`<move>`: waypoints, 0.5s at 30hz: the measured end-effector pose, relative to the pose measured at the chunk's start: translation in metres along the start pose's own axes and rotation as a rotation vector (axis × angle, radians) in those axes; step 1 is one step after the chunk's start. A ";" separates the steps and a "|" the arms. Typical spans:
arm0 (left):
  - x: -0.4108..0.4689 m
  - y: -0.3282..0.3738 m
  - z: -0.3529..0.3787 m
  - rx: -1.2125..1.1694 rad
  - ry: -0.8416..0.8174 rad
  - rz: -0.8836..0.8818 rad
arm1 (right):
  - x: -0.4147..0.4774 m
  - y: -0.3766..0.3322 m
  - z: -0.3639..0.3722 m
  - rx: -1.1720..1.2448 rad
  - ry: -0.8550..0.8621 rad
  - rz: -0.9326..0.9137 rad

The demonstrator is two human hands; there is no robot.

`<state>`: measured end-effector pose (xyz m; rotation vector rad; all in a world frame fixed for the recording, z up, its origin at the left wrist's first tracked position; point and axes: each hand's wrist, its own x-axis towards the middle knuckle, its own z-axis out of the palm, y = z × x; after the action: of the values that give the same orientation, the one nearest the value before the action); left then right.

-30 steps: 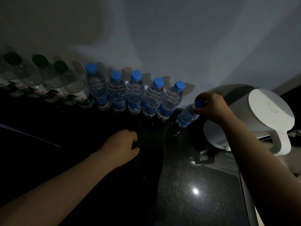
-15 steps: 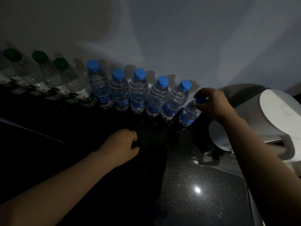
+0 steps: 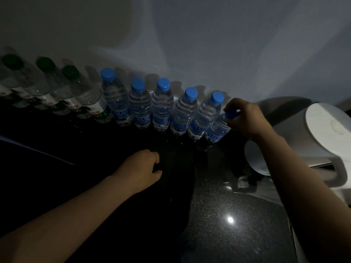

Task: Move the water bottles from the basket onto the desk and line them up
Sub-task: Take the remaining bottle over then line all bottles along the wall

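Observation:
A row of water bottles stands along the wall on the dark desk (image 3: 228,234). Three green-capped bottles (image 3: 91,103) are at the left, and several blue-capped bottles (image 3: 161,109) follow to the right. My right hand (image 3: 245,118) grips the blue cap of the rightmost bottle (image 3: 216,130), which touches its neighbour at the row's right end. My left hand (image 3: 142,168) rests on the desk in front of the row, fingers curled, holding nothing. No basket shows in the head view.
A white electric kettle (image 3: 322,141) with a handle stands at the right, close behind my right forearm. The grey wall (image 3: 190,44) rises directly behind the bottles. The scene is dim, and a light spot reflects on the desk.
My right hand has brought the rightmost bottle leftward until it stands against the end of the row. My left hand has stayed in place.

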<state>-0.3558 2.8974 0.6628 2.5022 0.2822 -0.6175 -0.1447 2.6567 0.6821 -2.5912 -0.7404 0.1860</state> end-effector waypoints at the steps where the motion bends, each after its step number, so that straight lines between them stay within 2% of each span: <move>1: 0.000 0.000 0.000 -0.002 -0.001 0.002 | 0.000 0.000 0.000 0.003 0.000 0.005; 15: -0.001 0.001 0.000 -0.021 0.005 0.001 | 0.001 0.002 -0.002 -0.003 -0.047 0.037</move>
<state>-0.3564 2.8964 0.6639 2.4836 0.2875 -0.6043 -0.1422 2.6548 0.6831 -2.6133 -0.7100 0.2578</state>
